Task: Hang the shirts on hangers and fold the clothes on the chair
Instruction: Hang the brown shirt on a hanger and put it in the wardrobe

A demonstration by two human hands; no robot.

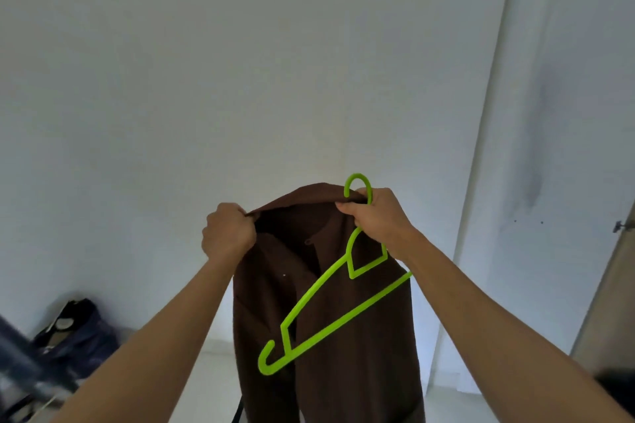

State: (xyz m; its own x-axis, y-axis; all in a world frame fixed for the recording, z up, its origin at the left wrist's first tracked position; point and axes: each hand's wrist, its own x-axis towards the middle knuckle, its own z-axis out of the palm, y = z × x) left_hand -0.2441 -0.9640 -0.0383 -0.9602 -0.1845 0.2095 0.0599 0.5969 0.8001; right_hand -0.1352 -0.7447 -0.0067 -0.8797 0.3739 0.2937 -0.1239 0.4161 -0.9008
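From the head camera we see that we hold a dark brown button-front cloth shirt (326,302) up in the air in front of a pale wall (240,62), its collar at the top and its body hanging straight down below our hands. Our left hand (228,233) is curled tight on the collar edge at the shirt's left side. Our right hand (378,220) pinches the collar's other end and, in the same grasp, holds the neck of a bright green plastic hanger (330,306) just under its hook, which sticks up above the knuckles. What matters for the next move is how the hanger lies: it hangs outside the shirt, across the front, its long axis slanting down and to the left from our right hand, with the lower shoulder tip near the middle of the shirt front, well below the neck opening. We judge that the hanger has to be turned and fed into the collar opening that the two hands hold apart, and the right hand is the one placed to do it. Low on the left lies a dark heap of bags or cloth (75,326), blurred. A pale door or wardrobe panel (549,113) stands on the right.
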